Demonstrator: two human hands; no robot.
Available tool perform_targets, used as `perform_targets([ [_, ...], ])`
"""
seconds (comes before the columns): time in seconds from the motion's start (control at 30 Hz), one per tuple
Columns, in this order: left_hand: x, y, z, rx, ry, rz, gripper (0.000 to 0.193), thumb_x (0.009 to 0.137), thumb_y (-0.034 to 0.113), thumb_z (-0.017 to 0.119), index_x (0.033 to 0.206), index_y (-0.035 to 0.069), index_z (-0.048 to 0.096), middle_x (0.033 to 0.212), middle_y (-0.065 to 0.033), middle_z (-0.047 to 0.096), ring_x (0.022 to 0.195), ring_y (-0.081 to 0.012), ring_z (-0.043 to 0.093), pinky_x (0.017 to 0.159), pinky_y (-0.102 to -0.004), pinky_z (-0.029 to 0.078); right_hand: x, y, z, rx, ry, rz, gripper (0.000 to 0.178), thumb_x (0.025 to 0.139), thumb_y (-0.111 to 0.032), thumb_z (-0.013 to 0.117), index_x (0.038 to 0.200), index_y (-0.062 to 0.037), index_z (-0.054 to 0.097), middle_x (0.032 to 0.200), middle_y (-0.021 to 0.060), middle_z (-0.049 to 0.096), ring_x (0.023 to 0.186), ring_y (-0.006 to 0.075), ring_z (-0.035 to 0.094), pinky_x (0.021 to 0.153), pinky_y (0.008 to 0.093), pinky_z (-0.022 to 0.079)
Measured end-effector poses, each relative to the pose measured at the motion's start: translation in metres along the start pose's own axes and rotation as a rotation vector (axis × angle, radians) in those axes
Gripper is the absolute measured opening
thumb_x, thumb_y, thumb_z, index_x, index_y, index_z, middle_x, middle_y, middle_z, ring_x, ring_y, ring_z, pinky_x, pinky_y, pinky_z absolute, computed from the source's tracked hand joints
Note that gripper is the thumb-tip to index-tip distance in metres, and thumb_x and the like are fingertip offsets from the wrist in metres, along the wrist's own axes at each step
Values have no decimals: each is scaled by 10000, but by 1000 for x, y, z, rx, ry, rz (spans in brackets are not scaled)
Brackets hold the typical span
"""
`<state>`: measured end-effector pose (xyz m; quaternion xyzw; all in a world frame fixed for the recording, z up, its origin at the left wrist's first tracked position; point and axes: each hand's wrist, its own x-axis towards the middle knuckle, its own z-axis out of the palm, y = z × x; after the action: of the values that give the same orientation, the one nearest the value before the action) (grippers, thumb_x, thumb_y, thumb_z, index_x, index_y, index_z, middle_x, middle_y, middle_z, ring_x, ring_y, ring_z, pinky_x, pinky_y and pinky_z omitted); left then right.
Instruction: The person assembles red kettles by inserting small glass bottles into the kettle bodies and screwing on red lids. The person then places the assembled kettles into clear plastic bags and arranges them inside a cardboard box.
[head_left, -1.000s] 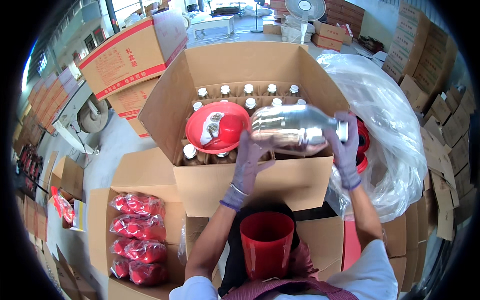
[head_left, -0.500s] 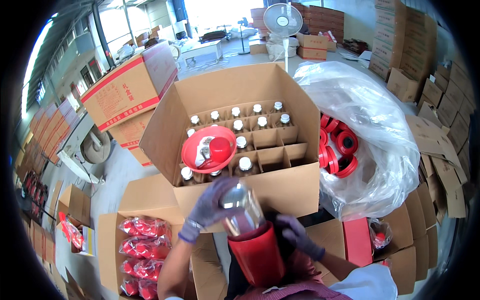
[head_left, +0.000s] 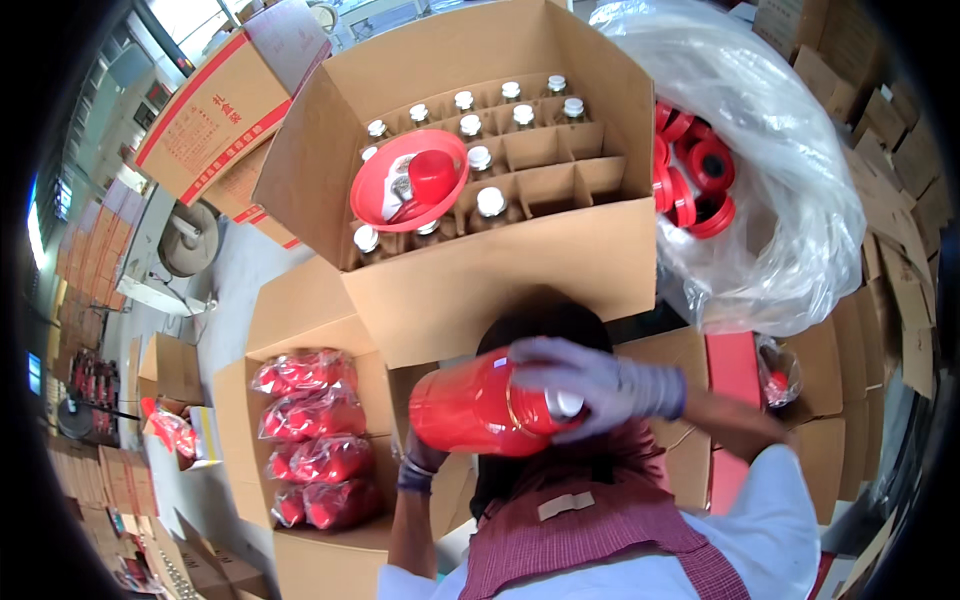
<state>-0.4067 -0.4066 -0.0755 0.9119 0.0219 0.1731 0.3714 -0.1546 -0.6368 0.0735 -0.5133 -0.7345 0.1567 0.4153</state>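
A glossy red thermos flask (head_left: 462, 402) lies tilted almost sideways in front of my body, with a silvery-white neck (head_left: 563, 403) at its right end. My left hand (head_left: 422, 452), in a grey glove, supports the left end from below; its fingers are mostly hidden behind the flask. At the other end my gloved right hand (head_left: 600, 388) is wrapped over the shoulder beside the neck, slightly blurred. Ahead stands a divided carton (head_left: 500, 285) holding several white-topped bottles (head_left: 491, 203). On them rests a red bowl (head_left: 365, 190) with a red cup (head_left: 433, 177) and small pieces inside.
At the left, an opened carton (head_left: 232, 440) holds bagged red parts (head_left: 318, 417). Red ring-shaped parts (head_left: 711, 165) lie in a clear plastic bag (head_left: 790, 240) at the right. Closed cartons (head_left: 215, 120) are stacked at the far left, and flattened cardboard (head_left: 900, 300) leans at the right edge.
The silvery glass liner's rounded end, previously sticking out of the red flask, no longer shows. The flask has tipped sideways. My left hand moved to its left end, my right hand onto its shoulder.
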Motion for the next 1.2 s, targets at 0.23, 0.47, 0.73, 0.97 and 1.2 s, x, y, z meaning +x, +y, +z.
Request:
perform_targets([
  [0.23, 77, 9, 3, -374, 234, -149, 592, 756, 222, 786, 1273, 46, 559, 1219, -123, 633, 1139, -255, 596, 966, -393, 482, 73, -40, -48, 44, 134, -19, 891, 659, -358, 867, 1376, -24, 455, 1324, 166, 511, 1195, 324, 528, 1003, 414, 445],
  [0.47, 128, 11, 48, -337, 544, -87, 698, 691, 252, 847, 1288, 50, 547, 1227, -113, 625, 1129, -247, 597, 965, -396, 480, 104, -48, -74, -214, 506, 26, 720, 626, -258, 852, 1241, -20, 561, 1153, 135, 605, 1067, 302, 590, 918, 381, 486],
  [0.73, 112, -19, 84, -412, 380, -32, 796, 701, 287, 832, 1364, 45, 464, 1363, -134, 524, 1262, -269, 496, 1044, -401, 414, 125, -10, -63, -81, 417, 60, 604, 608, -267, 837, 1117, -39, 603, 1055, 141, 614, 948, 306, 626, 831, 366, 510],
  [0.97, 118, -29, 58, -467, 199, -109, 690, 775, 238, 759, 1365, 26, 470, 1332, -125, 548, 1224, -239, 517, 1036, -365, 411, 105, 1, -70, 83, 332, -15, 638, 597, -294, 840, 1128, -30, 604, 1075, 137, 611, 998, 303, 609, 865, 370, 491],
  [1.2, 162, 3, -118, -677, -263, -399, 592, 836, 184, 696, 1358, 0, 484, 1290, -108, 583, 1173, -195, 548, 1014, -319, 424, -52, 16, 8, 266, 732, 292, 1016, 726, -242, 812, 1476, -10, 168, 1411, 181, 398, 1297, 285, 437, 1091, 412, 326],
])
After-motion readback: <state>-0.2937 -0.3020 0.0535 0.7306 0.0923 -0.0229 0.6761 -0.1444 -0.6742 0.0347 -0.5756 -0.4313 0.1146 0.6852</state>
